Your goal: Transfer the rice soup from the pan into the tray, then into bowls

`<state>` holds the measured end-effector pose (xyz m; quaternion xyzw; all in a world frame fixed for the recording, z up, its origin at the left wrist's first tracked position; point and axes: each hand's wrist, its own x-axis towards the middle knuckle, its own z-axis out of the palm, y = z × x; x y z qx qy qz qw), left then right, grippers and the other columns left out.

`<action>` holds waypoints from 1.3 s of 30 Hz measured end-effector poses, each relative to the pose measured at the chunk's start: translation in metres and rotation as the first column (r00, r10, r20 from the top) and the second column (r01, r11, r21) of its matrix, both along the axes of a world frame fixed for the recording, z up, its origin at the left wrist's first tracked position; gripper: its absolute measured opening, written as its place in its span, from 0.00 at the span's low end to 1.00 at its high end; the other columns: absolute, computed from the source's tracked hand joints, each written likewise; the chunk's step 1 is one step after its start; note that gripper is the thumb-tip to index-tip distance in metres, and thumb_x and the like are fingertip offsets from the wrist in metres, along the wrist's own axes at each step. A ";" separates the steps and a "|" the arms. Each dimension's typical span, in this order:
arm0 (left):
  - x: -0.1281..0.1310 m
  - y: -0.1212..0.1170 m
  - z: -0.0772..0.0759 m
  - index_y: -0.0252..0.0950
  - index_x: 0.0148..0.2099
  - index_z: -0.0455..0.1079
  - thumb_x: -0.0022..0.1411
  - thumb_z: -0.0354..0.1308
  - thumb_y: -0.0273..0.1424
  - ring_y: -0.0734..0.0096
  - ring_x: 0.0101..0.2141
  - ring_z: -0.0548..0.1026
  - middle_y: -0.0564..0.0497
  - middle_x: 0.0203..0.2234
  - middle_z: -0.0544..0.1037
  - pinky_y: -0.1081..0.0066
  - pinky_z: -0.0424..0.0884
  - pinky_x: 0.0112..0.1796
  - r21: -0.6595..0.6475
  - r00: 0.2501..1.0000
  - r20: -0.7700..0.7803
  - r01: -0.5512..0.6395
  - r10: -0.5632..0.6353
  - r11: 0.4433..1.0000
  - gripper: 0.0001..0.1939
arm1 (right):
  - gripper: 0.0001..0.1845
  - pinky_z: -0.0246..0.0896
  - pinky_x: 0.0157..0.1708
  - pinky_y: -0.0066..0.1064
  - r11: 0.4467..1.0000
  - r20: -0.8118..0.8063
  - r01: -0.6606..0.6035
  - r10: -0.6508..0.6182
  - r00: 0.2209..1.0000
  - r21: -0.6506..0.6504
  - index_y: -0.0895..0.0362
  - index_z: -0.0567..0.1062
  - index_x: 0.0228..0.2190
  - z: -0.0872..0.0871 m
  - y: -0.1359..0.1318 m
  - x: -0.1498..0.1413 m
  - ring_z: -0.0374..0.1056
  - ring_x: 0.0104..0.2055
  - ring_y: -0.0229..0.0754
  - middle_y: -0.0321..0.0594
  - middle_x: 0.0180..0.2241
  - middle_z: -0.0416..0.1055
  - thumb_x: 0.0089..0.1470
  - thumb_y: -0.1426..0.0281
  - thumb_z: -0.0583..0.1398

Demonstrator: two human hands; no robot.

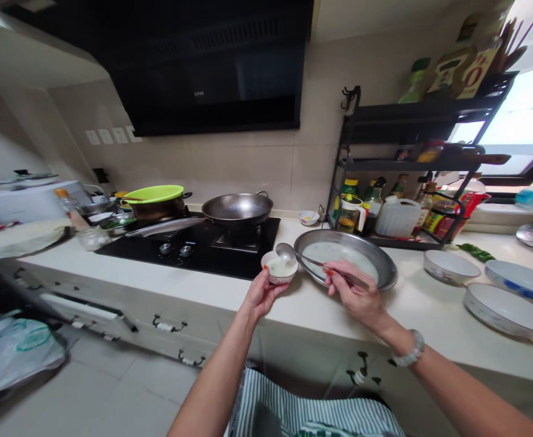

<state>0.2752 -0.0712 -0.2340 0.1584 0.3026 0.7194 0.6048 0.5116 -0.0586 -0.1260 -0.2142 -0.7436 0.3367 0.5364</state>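
My left hand (263,294) grips a small white bowl (281,279) from below and in front, at the counter's front edge. Pale, whitish liquid shows inside it. In my right hand (353,294) is the handle of a metal ladle (285,252), whose head is tilted over the small bowl. Just right of the bowl stands a wide metal basin (387,273) with milky liquid in it, small green flecks on its surface. My right hand is above the near rim of the basin. The ladle's handle crosses over the basin's left side.
A wok (238,209) sits on the black gas hob (193,252), left of the basin, its long handle pointing left. Behind it is a pot topped by a lime-green colander (157,193). A black rack (394,164) of bottles stands at the back right. Several bowls (451,267) are further right.
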 end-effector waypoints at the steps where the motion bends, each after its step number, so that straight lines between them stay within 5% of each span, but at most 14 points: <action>1: 0.000 0.000 0.000 0.29 0.57 0.71 0.67 0.63 0.37 0.50 0.51 0.78 0.34 0.53 0.77 0.50 0.77 0.51 -0.002 1.000 0.000 -0.001 0.001 1.000 0.21 | 0.11 0.72 0.22 0.33 0.998 0.015 -0.035 0.034 0.999 0.043 0.51 0.80 0.37 -0.002 -0.002 0.002 0.71 0.21 0.39 0.37 0.26 0.76 0.57 0.59 0.63; 5: 0.000 -0.001 0.001 0.30 0.59 0.70 0.66 0.63 0.36 0.49 0.51 0.78 0.33 0.54 0.77 0.49 0.77 0.51 -0.013 1.000 0.008 -0.001 0.001 1.000 0.23 | 0.09 0.72 0.21 0.34 0.999 0.004 -0.033 0.033 0.999 0.020 0.50 0.80 0.37 -0.008 -0.004 0.006 0.71 0.21 0.40 0.38 0.27 0.76 0.57 0.60 0.64; 12: 0.000 -0.002 0.004 0.31 0.59 0.70 0.66 0.63 0.36 0.48 0.52 0.78 0.34 0.54 0.77 0.47 0.76 0.53 -0.031 1.000 0.011 -0.011 0.011 0.999 0.23 | 0.21 0.71 0.21 0.34 0.918 -0.260 0.264 -0.343 0.903 -0.295 0.55 0.73 0.34 -0.001 0.029 0.017 0.73 0.21 0.44 0.34 0.17 0.72 0.50 0.51 0.67; 19: 0.003 -0.004 0.008 0.30 0.57 0.71 0.68 0.62 0.35 0.48 0.52 0.78 0.34 0.54 0.77 0.47 0.76 0.53 -0.026 1.000 0.000 -0.026 0.026 0.999 0.20 | 0.23 0.69 0.21 0.33 0.898 -0.055 0.382 -0.402 0.914 -0.219 0.55 0.74 0.33 -0.014 0.052 0.031 0.72 0.19 0.43 0.37 0.18 0.73 0.48 0.48 0.65; 24: 0.004 -0.005 0.008 0.29 0.57 0.71 0.69 0.60 0.35 0.49 0.52 0.78 0.34 0.55 0.77 0.49 0.76 0.53 -0.029 1.000 -0.004 -0.027 0.027 0.999 0.19 | 0.21 0.68 0.20 0.34 0.901 0.028 0.384 -0.387 0.922 -0.202 0.54 0.75 0.32 -0.023 0.053 0.027 0.72 0.18 0.45 0.39 0.18 0.74 0.49 0.48 0.64; 39: 0.002 -0.004 0.007 0.29 0.57 0.70 0.68 0.61 0.34 0.47 0.53 0.77 0.34 0.57 0.75 0.47 0.75 0.54 -0.020 1.000 -0.002 -0.025 0.025 0.999 0.19 | 0.17 0.68 0.15 0.28 0.780 -0.283 0.307 -0.516 0.809 -0.546 0.56 0.72 0.29 -0.018 0.072 0.045 0.72 0.19 0.42 0.35 0.17 0.71 0.38 0.63 0.71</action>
